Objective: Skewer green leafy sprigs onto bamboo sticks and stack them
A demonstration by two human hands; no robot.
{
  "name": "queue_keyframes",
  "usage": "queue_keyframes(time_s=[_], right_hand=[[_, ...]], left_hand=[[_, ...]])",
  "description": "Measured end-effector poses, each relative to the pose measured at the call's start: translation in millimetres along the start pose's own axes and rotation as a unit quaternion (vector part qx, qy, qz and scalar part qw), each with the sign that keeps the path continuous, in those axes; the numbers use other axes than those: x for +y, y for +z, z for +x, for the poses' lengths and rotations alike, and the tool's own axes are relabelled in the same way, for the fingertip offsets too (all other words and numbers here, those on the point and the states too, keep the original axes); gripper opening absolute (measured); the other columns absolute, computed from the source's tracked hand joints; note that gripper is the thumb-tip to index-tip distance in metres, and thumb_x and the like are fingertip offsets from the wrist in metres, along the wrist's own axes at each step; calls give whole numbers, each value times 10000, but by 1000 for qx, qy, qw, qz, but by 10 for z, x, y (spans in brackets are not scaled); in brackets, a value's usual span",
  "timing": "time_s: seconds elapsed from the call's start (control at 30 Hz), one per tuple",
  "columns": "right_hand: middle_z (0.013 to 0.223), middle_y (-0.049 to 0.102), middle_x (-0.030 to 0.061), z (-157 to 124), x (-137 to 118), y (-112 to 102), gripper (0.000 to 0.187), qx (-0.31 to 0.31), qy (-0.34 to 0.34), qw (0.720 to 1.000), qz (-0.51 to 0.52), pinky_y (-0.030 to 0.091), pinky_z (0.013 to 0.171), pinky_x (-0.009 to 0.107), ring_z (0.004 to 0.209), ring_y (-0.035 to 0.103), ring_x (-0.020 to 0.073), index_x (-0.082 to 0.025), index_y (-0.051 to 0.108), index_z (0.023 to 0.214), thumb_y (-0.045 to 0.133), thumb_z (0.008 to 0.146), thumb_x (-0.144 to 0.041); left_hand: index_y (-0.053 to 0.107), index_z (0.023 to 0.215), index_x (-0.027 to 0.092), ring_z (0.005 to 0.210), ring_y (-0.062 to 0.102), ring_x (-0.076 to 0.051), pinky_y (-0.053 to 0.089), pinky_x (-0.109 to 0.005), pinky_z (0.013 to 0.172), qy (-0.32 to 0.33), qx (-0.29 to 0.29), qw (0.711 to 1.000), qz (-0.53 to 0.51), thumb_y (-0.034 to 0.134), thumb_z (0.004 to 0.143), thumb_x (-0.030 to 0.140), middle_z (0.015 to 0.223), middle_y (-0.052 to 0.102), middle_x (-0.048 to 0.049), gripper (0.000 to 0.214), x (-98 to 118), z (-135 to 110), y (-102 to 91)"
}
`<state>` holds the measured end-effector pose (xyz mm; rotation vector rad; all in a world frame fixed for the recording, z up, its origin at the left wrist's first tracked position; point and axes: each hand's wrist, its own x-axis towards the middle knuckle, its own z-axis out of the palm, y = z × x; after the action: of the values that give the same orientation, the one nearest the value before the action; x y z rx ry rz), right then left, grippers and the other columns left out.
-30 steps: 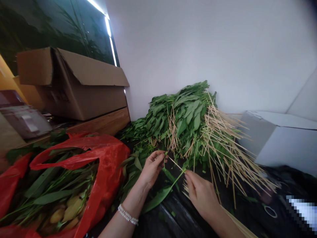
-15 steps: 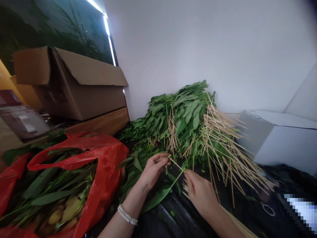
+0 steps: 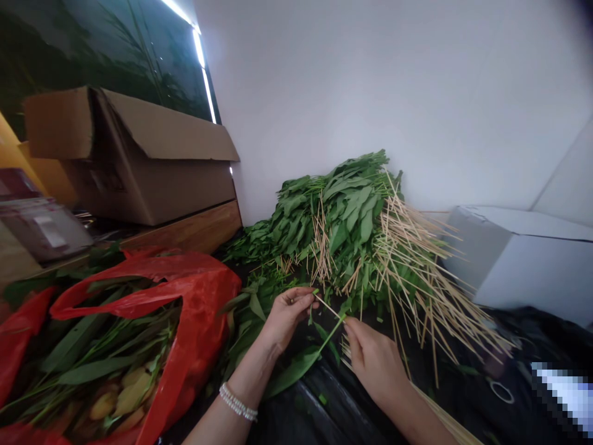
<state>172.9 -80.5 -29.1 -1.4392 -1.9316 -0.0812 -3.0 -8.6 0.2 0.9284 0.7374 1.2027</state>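
Between my hands runs a thin wooden skewer (image 3: 328,305). My left hand (image 3: 291,315), with a beaded bracelet at the wrist, is closed in a pinch at its far end, where a small green piece (image 3: 315,292) shows. Fingers of my right hand (image 3: 377,358) are closed around the near end, together with a green stem whose long leaf (image 3: 294,374) hangs down to the left. Exactly how stem and skewer meet is hidden by the right fingertips. Beyond the hands lies a heap of skewered green leaves (image 3: 347,210), its many skewers (image 3: 417,266) pointing right.
A red plastic bag (image 3: 204,296) of leafy stems stands at the left. Behind it, an open cardboard box (image 3: 176,185) sits on a wooden ledge. A white box (image 3: 532,266) stands at the right. Black plastic sheeting (image 3: 315,414) covers the work surface, with cut green bits on it.
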Motion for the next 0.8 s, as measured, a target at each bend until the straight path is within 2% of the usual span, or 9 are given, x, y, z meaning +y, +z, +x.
queue_keyframes(time_s=[0.13,0.27,0.43,0.6,0.8], right_hand=[[742,654,-1,-1,1,-1,274,4,9,1000,0,384,574,224,668,641,140,-225,590,952,317,925,-217],[758,661,6,-4,12,11,275,0,10,1000,-5,381,579,226,687,644,145,-222,588,943,314,921,-207],[736,652,-2,-8,20,18,268,-14,14,1000,-9,362,567,226,663,634,140,-223,582,930,315,922,-211],[772,647,-16,-13,-3,5,259,-33,14,999,-9,350,584,232,695,635,141,-234,567,950,313,920,-192],[766,640,-20,-12,-12,-3,262,-42,32,999,-8,340,589,241,700,629,150,-241,566,933,306,928,-211]], left_hand=[[693,843,130,646,620,-91,459,-182,618,-1,3,1000,-28,790,635,226,773,703,-51,249,6,16,-12],[688,838,127,622,594,-73,445,-162,582,-29,7,998,-59,792,634,212,757,679,-37,245,7,23,-33],[683,884,115,573,547,-47,425,-146,548,-70,-25,995,-64,773,663,208,733,640,-24,256,-15,26,-61],[678,894,132,542,525,-39,410,-146,542,-55,-14,997,-58,781,650,200,695,629,-13,274,-23,32,-55],[692,894,102,561,521,-42,399,-152,555,-44,-42,998,-13,768,671,235,721,634,-31,271,-28,5,-28]])
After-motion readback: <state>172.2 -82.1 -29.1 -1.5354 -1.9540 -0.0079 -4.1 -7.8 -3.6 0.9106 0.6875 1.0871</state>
